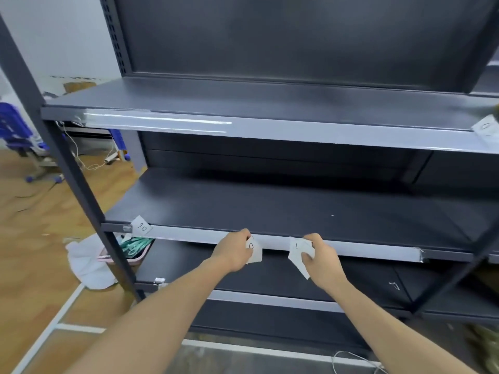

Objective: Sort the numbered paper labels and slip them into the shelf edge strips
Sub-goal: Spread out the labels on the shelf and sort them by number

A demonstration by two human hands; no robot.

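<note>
Both bare forearms reached in from the bottom edge, their elbows cut off by the frame; the left hand (234, 252) was closed around a small white paper label (254, 251) marked with what looked like a "0", its fingers curled so that most of the slip was hidden behind the palm; the right hand (322, 259) pinched several white slips (298, 256), the top one bearing a stroke like a "1", though how many lay beneath could not be told; both hands were held right at the pale grey edge strip (364, 251) of the middle shelf, a smooth glossy band along dark matte metal; whether either slip had entered the strip was unclear; at that strip's left end a crooked square label (141, 226) read roughly "90"; lower down, a faint scrawl (394, 286) on the bottom shelf was illegible; to the left, on the wooden floor, a pink basket (127, 256) was half hidden by the upright post; farther up, the top shelf's strip (297, 132) shone, and a blurred label (487, 129) sat at its right end, cut by the frame.
</note>
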